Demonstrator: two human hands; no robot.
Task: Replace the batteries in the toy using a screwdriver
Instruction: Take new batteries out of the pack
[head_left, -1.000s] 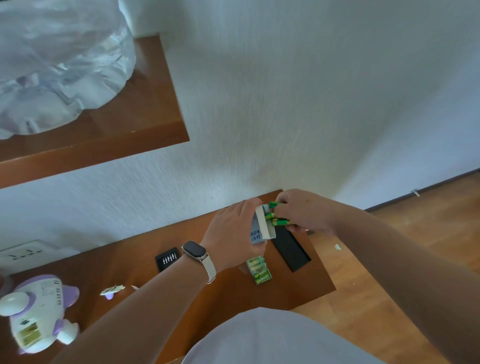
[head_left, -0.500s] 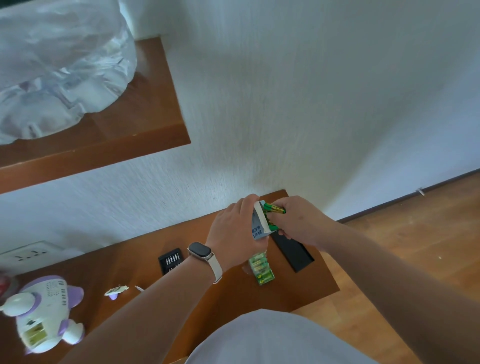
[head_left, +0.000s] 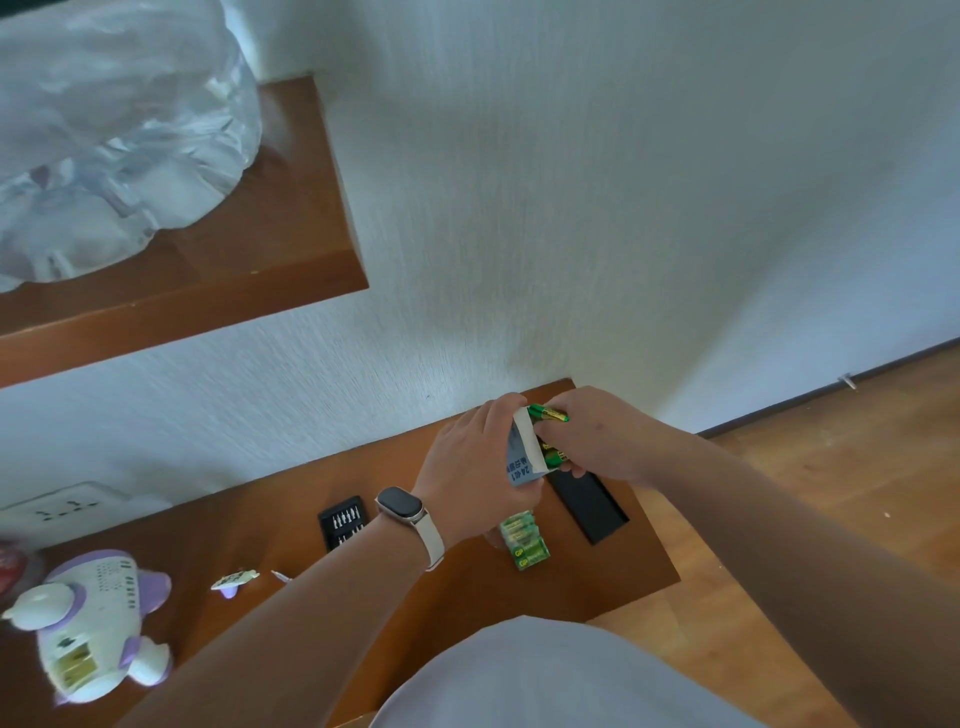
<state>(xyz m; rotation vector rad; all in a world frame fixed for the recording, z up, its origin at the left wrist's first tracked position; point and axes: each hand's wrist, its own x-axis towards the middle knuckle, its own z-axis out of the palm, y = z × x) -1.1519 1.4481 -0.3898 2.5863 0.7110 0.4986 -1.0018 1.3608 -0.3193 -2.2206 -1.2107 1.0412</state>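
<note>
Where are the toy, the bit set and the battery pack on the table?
toy (head_left: 96, 621), head view, on its white body.
bit set (head_left: 343, 524), head view, middle of its black tray.
battery pack (head_left: 524, 543), head view, on its green wrapper.

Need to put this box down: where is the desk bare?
Bare wood lies along the wall, behind the bit tray, and at the front corner between the battery pack and the desk edge. Crowded around the left hand, right hand and black case.
</note>
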